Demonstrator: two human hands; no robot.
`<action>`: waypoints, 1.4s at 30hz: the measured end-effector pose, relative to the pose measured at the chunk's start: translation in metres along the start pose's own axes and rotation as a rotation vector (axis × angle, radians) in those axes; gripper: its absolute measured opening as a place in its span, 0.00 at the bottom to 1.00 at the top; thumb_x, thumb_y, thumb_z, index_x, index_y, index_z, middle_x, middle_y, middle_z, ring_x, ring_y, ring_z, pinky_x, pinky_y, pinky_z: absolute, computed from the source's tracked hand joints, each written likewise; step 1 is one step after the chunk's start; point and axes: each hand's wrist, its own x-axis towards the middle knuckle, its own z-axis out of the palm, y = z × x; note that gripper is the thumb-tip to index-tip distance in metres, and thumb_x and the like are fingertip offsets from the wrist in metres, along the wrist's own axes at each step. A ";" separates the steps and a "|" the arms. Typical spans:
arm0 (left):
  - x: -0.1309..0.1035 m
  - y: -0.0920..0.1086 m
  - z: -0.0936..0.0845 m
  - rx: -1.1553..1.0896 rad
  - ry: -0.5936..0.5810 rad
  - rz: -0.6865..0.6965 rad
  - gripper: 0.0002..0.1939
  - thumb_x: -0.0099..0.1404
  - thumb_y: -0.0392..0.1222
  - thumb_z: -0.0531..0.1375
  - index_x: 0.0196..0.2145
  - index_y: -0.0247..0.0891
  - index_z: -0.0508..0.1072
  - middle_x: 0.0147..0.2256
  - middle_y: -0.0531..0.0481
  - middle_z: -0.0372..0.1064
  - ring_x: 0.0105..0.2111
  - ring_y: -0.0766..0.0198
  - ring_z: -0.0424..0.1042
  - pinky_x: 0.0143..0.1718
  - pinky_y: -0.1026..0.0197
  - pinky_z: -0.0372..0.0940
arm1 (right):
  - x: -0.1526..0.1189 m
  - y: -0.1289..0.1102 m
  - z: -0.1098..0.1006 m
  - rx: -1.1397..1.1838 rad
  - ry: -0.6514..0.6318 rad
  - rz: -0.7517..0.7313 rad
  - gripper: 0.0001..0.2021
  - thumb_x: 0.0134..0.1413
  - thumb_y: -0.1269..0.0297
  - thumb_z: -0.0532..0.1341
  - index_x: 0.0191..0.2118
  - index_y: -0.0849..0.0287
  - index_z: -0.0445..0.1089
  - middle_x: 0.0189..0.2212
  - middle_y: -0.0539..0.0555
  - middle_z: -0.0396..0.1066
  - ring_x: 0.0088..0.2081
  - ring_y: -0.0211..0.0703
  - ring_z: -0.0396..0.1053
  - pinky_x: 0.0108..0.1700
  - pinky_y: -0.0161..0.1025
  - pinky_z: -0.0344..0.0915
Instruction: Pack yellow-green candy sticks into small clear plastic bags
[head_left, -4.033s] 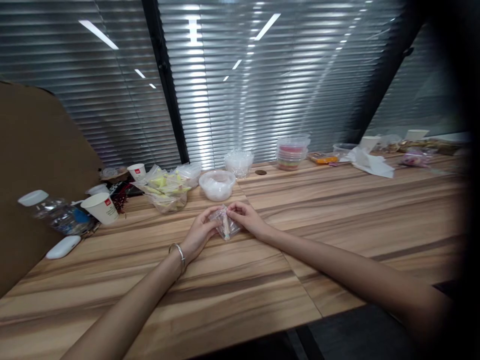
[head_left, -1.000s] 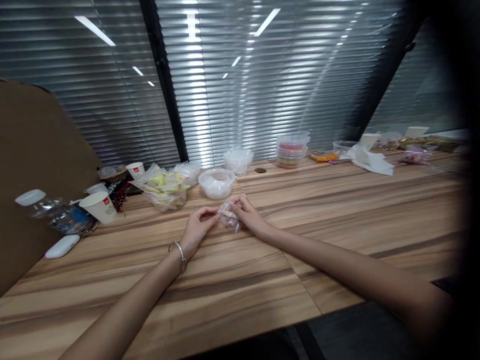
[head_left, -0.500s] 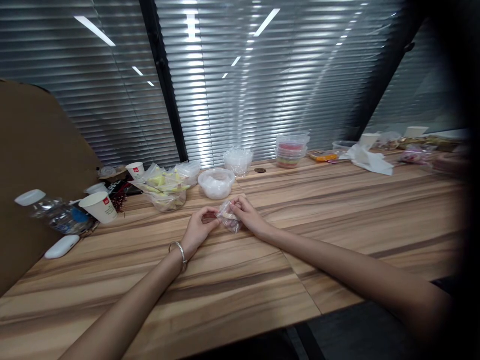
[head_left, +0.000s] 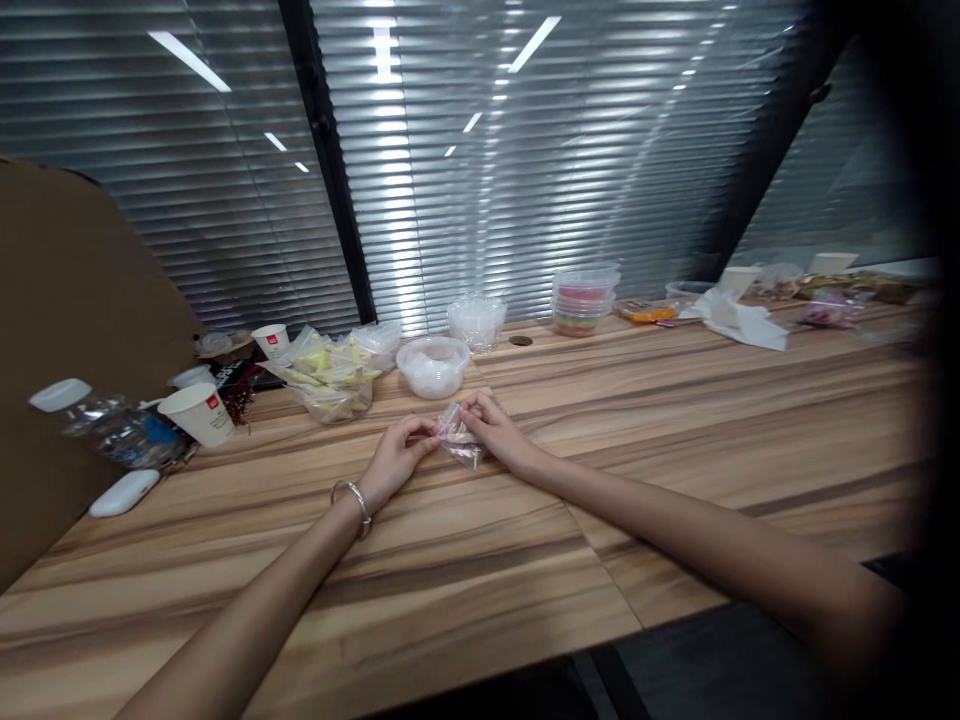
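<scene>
A small clear plastic bag point(head_left: 463, 447) is pinched between my two hands, just above or on the wooden table point(head_left: 480, 560). My left hand point(head_left: 401, 455), with a silver bangle at the wrist, grips the bag's left edge between thumb and fingers. On the upper right side, my right hand point(head_left: 499, 433) pinches the same bag. Something pale and reddish shows inside, too small to name. Just beyond the hands stands a clear round plastic bowl point(head_left: 433, 368) with whitish plastic in it.
Left of the bowl sits a container of yellow-filled bags point(head_left: 330, 375). Paper cups point(head_left: 199, 415), a plastic bottle point(head_left: 124, 430) and a white case point(head_left: 125, 493) stand farther left. Stacked clear tubs point(head_left: 583, 300), an orange packet point(head_left: 645, 312) and crumpled tissue point(head_left: 739, 318) line the back right.
My left hand has shifted very slightly, and the bag between the hands has turned a little. Both hands keep hold of it. A blurred reddish-brown shape at the far right edge is gone.
</scene>
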 end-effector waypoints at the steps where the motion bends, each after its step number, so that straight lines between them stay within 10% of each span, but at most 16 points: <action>1: 0.000 -0.001 0.000 0.004 -0.012 0.006 0.08 0.59 0.42 0.59 0.35 0.35 0.72 0.36 0.46 0.70 0.38 0.61 0.68 0.43 0.59 0.61 | 0.000 0.001 0.000 -0.007 0.007 -0.015 0.12 0.56 0.52 0.53 0.38 0.55 0.60 0.31 0.48 0.63 0.32 0.36 0.62 0.33 0.33 0.60; 30: 0.000 0.001 -0.002 -0.091 -0.085 -0.060 0.09 0.61 0.45 0.57 0.35 0.36 0.68 0.34 0.49 0.66 0.36 0.64 0.64 0.40 0.63 0.59 | 0.001 -0.008 0.003 0.120 0.031 0.014 0.12 0.53 0.53 0.58 0.36 0.56 0.63 0.31 0.48 0.66 0.33 0.37 0.64 0.36 0.35 0.60; 42: 0.003 -0.006 -0.006 -0.259 0.200 -0.152 0.13 0.59 0.50 0.59 0.35 0.37 0.67 0.35 0.50 0.65 0.35 0.64 0.66 0.37 0.62 0.64 | -0.001 -0.014 0.004 0.250 -0.078 0.120 0.17 0.50 0.52 0.60 0.43 0.55 0.61 0.28 0.49 0.69 0.25 0.36 0.68 0.29 0.35 0.65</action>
